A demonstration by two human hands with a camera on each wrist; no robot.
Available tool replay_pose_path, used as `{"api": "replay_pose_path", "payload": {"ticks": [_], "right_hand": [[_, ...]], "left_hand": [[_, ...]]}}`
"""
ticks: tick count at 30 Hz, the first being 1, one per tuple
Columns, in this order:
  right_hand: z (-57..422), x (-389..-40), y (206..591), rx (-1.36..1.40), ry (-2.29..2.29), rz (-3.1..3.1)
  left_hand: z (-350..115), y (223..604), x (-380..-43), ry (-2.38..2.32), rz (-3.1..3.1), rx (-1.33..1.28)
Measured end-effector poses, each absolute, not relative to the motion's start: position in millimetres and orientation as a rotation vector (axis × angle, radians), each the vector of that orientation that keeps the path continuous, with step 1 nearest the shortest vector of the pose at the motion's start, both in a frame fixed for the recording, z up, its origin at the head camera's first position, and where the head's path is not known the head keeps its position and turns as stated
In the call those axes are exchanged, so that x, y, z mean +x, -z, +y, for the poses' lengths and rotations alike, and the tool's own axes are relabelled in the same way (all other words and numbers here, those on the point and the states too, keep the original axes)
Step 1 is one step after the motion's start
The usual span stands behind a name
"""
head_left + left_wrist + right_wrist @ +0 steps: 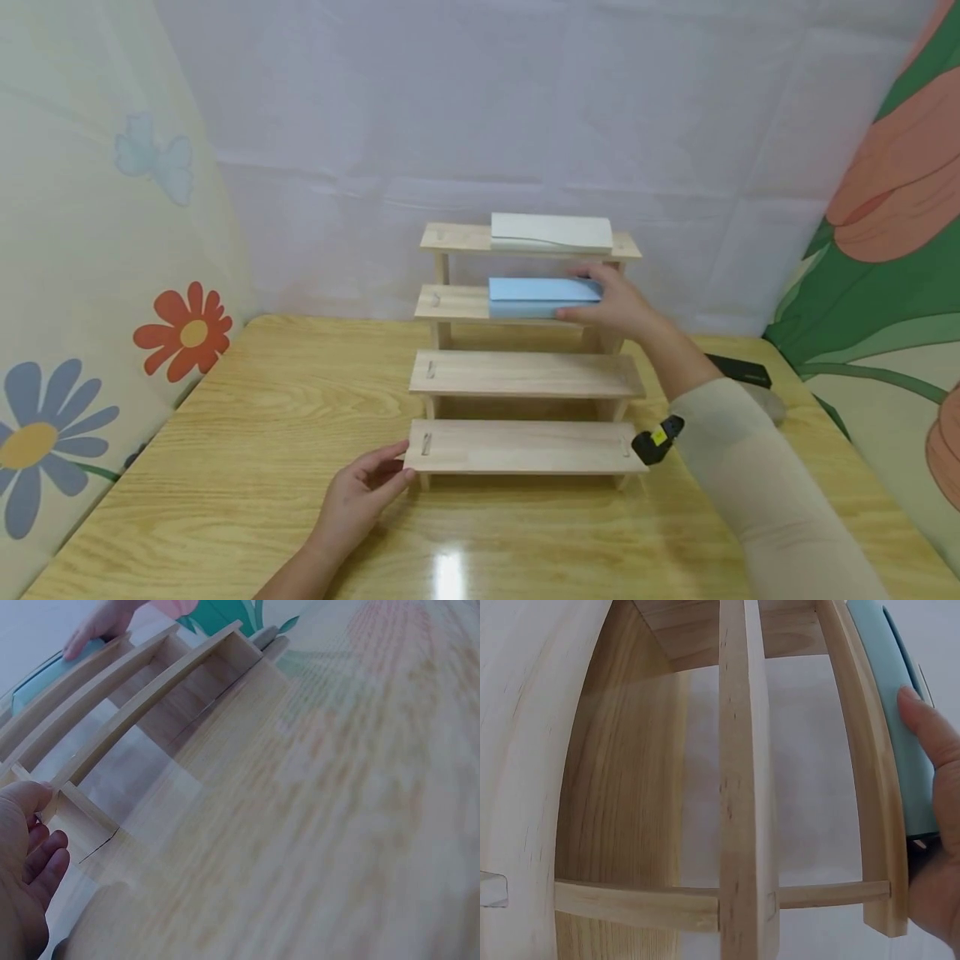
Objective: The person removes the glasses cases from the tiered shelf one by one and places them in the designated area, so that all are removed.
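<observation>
A light wooden stepped stand (pixel 525 372) with several tiers stands on the table. On its second tier from the top lies a long light-blue case (pixel 543 298) with a folded flap, shaped like a glasses case. My right hand (pixel 611 302) grips the case at its right end, thumb along the front face (pixel 919 769). A similar white case (pixel 551 233) lies on the top tier. Down at the lowest tier, my left hand (pixel 363 496) pinches the left front corner of the board, thumb at its edge (pixel 26 799); the other fingers curl loosely below.
Behind the right forearm, a black box (pixel 738 371) and a greyish rounded object (pixel 765 404) sit on the wood-grain table (pixel 322 392). A black wrist camera (pixel 657 439) overlaps the stand's lower right end. White cloth (pixel 480 100) hangs behind, with flower-printed panels on both sides.
</observation>
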State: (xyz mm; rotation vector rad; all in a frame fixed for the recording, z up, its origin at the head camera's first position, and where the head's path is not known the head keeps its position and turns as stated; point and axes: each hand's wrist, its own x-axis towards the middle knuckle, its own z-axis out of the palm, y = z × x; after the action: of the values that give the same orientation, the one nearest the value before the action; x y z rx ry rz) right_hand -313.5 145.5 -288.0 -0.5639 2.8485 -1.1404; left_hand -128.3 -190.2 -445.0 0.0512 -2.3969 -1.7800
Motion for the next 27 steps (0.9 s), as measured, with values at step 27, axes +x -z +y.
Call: {"api": "replay_pose_path", "payload": {"ticks": [27], "right_hand": [[142.2,-311.7,293.7,-0.534,1.069,2.914]], "left_hand": [[-189.9,445.4,-128.7,1.750,-2.410,0.043]]}}
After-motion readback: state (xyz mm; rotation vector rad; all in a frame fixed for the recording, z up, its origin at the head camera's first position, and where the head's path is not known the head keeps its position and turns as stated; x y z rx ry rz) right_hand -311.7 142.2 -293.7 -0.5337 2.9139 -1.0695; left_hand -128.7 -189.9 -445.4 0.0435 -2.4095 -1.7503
